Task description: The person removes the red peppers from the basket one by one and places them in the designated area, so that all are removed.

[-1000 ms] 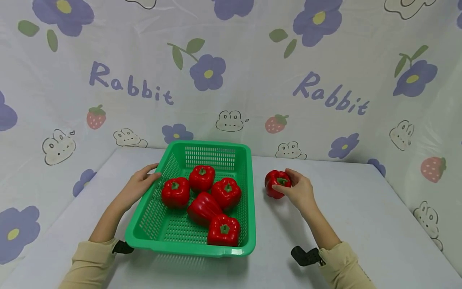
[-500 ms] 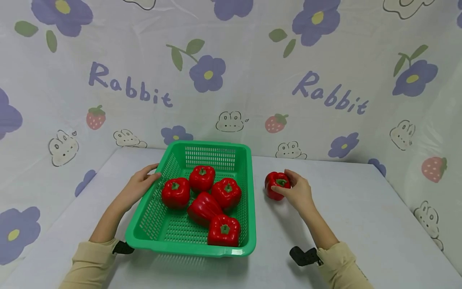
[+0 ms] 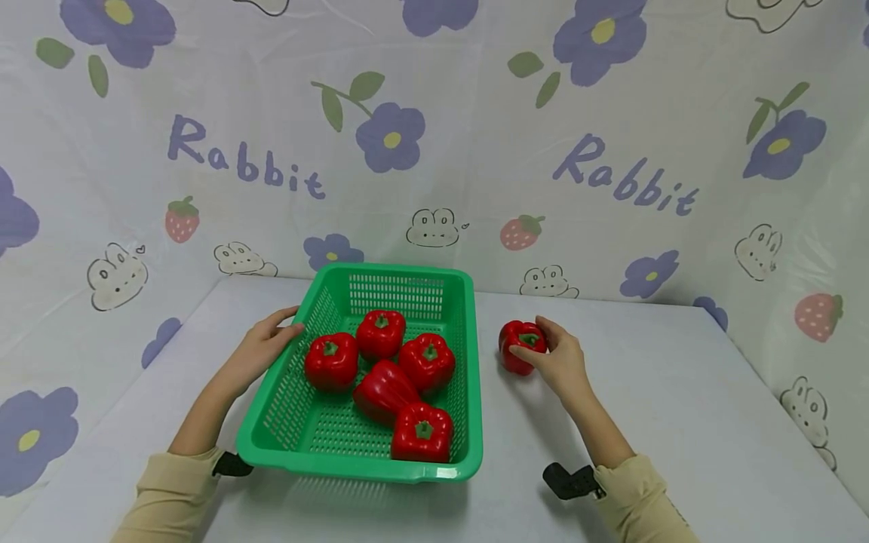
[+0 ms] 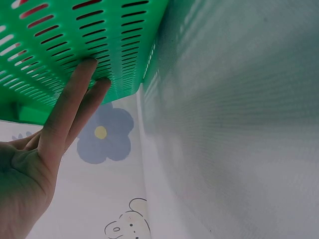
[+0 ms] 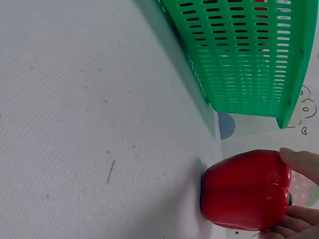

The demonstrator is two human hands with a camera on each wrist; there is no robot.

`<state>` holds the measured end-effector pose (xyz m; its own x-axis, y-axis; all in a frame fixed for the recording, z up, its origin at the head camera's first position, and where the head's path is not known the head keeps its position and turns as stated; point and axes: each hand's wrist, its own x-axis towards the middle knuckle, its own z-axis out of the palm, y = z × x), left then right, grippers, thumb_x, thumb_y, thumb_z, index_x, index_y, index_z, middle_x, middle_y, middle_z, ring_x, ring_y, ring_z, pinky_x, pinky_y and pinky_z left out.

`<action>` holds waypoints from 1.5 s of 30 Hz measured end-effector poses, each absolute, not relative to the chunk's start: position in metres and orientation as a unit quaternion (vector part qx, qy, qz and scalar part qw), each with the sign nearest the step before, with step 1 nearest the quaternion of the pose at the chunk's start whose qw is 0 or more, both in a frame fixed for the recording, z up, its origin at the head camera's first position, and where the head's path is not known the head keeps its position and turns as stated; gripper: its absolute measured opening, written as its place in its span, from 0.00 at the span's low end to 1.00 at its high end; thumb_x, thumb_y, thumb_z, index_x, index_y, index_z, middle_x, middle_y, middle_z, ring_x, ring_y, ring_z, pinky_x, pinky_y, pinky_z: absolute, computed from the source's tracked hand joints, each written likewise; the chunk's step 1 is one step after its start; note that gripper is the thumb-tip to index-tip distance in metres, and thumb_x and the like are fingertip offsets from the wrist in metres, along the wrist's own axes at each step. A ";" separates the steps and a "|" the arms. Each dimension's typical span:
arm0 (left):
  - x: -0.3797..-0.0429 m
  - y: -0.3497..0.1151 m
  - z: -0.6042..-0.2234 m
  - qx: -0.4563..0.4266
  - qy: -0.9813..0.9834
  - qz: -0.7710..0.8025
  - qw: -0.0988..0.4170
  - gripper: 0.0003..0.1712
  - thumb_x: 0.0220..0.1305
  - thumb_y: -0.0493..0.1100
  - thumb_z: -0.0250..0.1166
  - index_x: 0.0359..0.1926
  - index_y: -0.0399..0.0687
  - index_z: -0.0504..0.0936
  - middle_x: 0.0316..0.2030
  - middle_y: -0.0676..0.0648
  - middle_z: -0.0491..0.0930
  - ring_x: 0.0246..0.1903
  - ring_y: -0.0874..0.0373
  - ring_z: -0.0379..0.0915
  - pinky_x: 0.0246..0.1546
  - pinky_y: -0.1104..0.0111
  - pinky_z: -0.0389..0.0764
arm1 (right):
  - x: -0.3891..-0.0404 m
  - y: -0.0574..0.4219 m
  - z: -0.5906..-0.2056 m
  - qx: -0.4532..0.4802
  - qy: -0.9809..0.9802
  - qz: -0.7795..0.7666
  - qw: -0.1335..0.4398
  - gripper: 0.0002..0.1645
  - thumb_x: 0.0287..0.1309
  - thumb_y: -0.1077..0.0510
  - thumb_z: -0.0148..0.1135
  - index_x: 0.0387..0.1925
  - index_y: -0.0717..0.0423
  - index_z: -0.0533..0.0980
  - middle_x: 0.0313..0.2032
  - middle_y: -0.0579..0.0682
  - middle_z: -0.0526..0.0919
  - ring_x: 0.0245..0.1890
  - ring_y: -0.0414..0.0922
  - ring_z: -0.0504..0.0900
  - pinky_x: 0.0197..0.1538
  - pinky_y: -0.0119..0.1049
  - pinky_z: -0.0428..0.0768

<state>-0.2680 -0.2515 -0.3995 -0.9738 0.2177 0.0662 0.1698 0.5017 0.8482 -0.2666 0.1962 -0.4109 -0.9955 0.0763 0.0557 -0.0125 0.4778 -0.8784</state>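
Note:
My right hand (image 3: 560,362) holds a red bell pepper (image 3: 514,356) with a green stem, thumb on the near side and fingers round the far side. In the right wrist view the thumb and fingertips grip this bell pepper (image 5: 244,190) near its stem end, and its bottom is at the table. A green plastic basket (image 3: 360,467) with slotted walls stands on the left, with several red bell peppers (image 3: 330,363) in it, one lying on its side. My left hand (image 3: 256,351) touches the basket's left side; in the left wrist view its straight fingers (image 4: 75,99) rest against the slotted outer wall.
The white table (image 3: 679,400) carries the basket and the lone bell pepper. Behind it hangs a pale cloth (image 3: 475,166) printed with flowers, rabbits and strawberries. A black wrist mount (image 3: 570,481) sits at the right cuff, another black mount (image 3: 231,464) at the left cuff.

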 end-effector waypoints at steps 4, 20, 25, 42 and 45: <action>-0.268 -0.251 -0.399 0.113 0.867 0.486 0.024 0.34 0.77 0.50 0.47 0.74 0.36 0.53 0.56 0.26 0.76 0.38 0.56 0.83 0.34 0.68 0.83 | -0.267 0.198 -0.412 -0.018 -0.857 0.514 0.043 0.44 0.59 0.59 0.66 0.71 0.66 0.57 0.71 0.64 0.63 0.72 0.58 0.61 0.70 0.50 0.65; -0.267 -0.252 -0.400 0.113 0.868 0.484 0.023 0.34 0.77 0.50 0.47 0.74 0.36 0.53 0.56 0.26 0.76 0.38 0.57 0.82 0.34 0.69 0.82 | -0.258 0.203 -0.406 -0.034 -0.853 0.519 0.040 0.45 0.61 0.54 0.66 0.73 0.62 0.56 0.73 0.61 0.59 0.75 0.58 0.55 0.72 0.50 0.62; -0.267 -0.252 -0.401 0.111 0.868 0.484 0.024 0.34 0.77 0.50 0.47 0.74 0.36 0.53 0.56 0.26 0.76 0.38 0.58 0.82 0.35 0.69 0.82 | -0.253 0.204 -0.401 -0.039 -0.850 0.523 0.046 0.47 0.61 0.51 0.66 0.74 0.61 0.55 0.73 0.60 0.59 0.74 0.58 0.56 0.72 0.50 0.62; -0.267 -0.251 -0.399 0.110 0.870 0.480 0.019 0.34 0.77 0.51 0.47 0.74 0.36 0.53 0.57 0.26 0.75 0.40 0.53 0.83 0.35 0.69 0.82 | -0.236 0.193 -0.382 -0.032 -0.822 0.565 0.062 0.48 0.60 0.48 0.67 0.75 0.52 0.55 0.74 0.52 0.60 0.75 0.49 0.57 0.72 0.43 0.62; -0.267 -0.251 -0.399 0.110 0.869 0.482 0.021 0.34 0.77 0.51 0.47 0.74 0.36 0.53 0.57 0.26 0.75 0.40 0.54 0.83 0.35 0.69 0.83 | -0.233 0.190 -0.379 -0.027 -0.820 0.569 0.058 0.48 0.59 0.48 0.67 0.75 0.51 0.55 0.74 0.51 0.60 0.75 0.49 0.57 0.71 0.44 0.64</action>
